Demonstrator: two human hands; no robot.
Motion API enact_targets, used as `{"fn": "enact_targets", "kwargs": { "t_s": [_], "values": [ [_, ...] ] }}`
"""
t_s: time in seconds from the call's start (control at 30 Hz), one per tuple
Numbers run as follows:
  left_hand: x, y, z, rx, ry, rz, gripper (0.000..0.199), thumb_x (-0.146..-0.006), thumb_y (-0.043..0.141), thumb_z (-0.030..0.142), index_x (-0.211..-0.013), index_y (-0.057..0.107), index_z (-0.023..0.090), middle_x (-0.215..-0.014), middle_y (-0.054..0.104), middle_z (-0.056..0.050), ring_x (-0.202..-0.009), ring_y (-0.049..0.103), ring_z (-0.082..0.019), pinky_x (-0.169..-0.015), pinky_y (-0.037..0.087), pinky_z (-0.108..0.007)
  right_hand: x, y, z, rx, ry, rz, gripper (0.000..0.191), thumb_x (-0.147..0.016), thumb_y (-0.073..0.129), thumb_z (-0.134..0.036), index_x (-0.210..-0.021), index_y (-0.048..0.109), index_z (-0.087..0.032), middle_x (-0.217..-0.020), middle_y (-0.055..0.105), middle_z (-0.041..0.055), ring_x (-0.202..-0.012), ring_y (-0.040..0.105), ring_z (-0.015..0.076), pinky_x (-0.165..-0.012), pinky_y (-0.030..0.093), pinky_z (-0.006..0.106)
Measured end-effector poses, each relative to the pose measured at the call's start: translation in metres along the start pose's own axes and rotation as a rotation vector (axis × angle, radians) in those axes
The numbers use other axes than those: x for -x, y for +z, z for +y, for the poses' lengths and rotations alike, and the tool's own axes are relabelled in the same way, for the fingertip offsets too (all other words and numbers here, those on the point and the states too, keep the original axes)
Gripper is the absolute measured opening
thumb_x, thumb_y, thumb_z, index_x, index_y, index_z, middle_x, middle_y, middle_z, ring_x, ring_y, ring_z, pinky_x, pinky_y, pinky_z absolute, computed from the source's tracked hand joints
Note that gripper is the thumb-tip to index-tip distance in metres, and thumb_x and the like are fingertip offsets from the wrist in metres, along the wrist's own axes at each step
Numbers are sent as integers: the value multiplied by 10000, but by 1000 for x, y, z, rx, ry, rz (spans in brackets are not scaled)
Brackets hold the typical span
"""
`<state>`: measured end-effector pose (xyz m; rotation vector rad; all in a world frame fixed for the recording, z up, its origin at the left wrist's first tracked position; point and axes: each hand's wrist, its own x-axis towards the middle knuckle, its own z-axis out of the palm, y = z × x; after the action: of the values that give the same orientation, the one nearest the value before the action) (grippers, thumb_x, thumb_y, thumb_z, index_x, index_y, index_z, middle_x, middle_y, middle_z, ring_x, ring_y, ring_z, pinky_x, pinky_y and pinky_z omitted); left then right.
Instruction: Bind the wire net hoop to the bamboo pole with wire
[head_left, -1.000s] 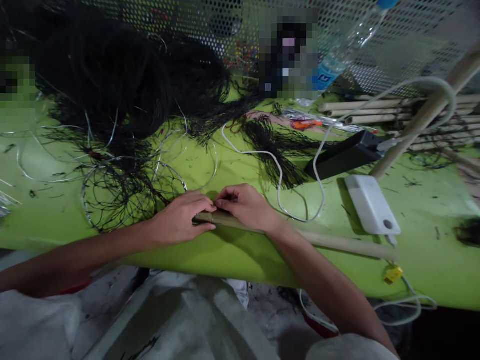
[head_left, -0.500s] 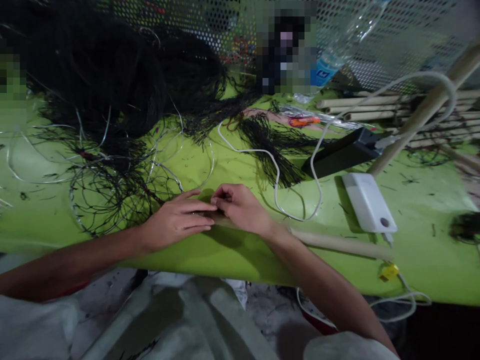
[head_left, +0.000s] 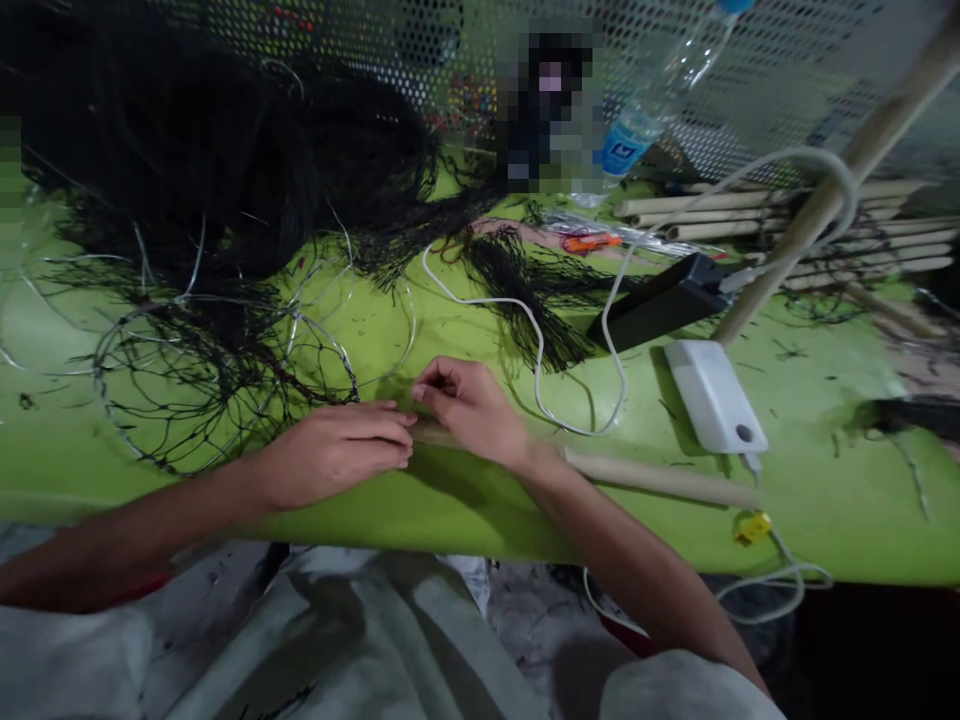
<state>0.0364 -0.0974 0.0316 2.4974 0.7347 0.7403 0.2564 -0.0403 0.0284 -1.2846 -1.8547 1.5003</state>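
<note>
L hand (head_left: 330,455) covered pole (head_left: 660,478) end, grip unclear; R hand (head_left: 480,418) pinched beside it, contents hidden. Pole needed steadying, imo.

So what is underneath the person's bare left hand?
The pale, round wooden stick runs under the left hand, with the shiny green tabletop below. The hand covers the stick's left end, so how far it extends can't be seen.
</note>
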Motion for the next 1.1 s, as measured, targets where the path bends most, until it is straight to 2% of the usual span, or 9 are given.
{"fn": "enact_targets", "kwargs": {
  "t_s": [0.13, 0.23, 0.3, 0.43, 0.57, 0.67, 0.77, 0.93, 1.1],
  "values": [
    [-3, -3, -2, 42, -64, -40, 234, -1045, 561, 215, -1012, 793, 218, -1125, 798, -64, -1140, 747, -204, -1035, 615, -295, 2, 1, 1, -39, -47, 21, 177, -914, 617, -272, -879, 676, -109, -765, 654, 14, -673, 511, 63, -635, 375, 190],
    [-3, -3, -3, 36, -45, -37, 232, -1045, 562, 200, -996, 789, 200, -1079, 800, -59, -1172, 734, -212, -1058, 593, -293, 5, 1, 2, -52, -72, 48, 197, -923, 614, -286, -862, 669, -106, -783, 662, 21, -698, 530, 68, -650, 390, 192],
    [-4, -2, -3, 81, -61, -11, 214, -1038, 579, 189, -991, 788, 188, -1050, 801, -59, -1127, 747, -201, -1023, 593, -267, 6, 1, 2, -56, -85, 56, 204, -927, 616, -294, -863, 668, -107, -791, 663, 21, -705, 531, 69, -661, 400, 195],
    [-12, 1, -7, 137, -225, 41, 186, -1027, 622, 234, -955, 783, 178, -1020, 797, -56, -896, 763, -157, -842, 597, -243, 6, -1, 1, -40, -102, 26, 193, -930, 616, -285, -897, 686, -108, -799, 681, 22, -707, 553, 74, -667, 418, 201],
    [-24, 0, -13, 151, -399, 34, 153, -996, 675, 278, -903, 752, 183, -953, 785, -31, -853, 742, -160, -780, 560, -261, 6, -4, 0, 14, -123, 15, 181, -928, 615, -261, -889, 708, -111, -811, 709, 30, -706, 583, 76, -667, 422, 195],
    [-29, -1, -16, 164, -473, 23, 141, -979, 691, 284, -895, 741, 181, -925, 775, -19, -831, 729, -157, -756, 533, -260, 10, -5, -1, 78, -159, 24, 171, -931, 621, -255, -894, 724, -125, -806, 719, 20, -685, 577, 73, -642, 398, 193],
    [-30, -1, -19, 190, -518, 3, 162, -974, 681, 302, -885, 743, 181, -877, 764, -10, -783, 710, -154, -711, 503, -257, 15, -7, -1, 153, -236, 13, 152, -943, 605, -220, -915, 731, -140, -827, 725, 18, -698, 582, 77, -653, 396, 201],
    [-35, -2, -26, 280, -596, -38, 189, -954, 664, 322, -871, 760, 183, -839, 778, -8, -752, 711, -160, -673, 480, -251, 14, -18, 2, 235, -433, -91, 180, -989, 567, -217, -955, 734, -158, -1006, 745, 64, -903, 668, 120, -824, 478, 233],
    [-35, -1, -28, 331, -617, -8, 152, -925, 711, 311, -878, 781, 184, -845, 788, 5, -760, 708, -146, -704, 478, -245, 5, -26, 8, 287, -527, -97, 170, -1003, 587, -216, -971, 747, -168, -968, 729, 47, -862, 662, 100, -808, 487, 224]
  ]
}}
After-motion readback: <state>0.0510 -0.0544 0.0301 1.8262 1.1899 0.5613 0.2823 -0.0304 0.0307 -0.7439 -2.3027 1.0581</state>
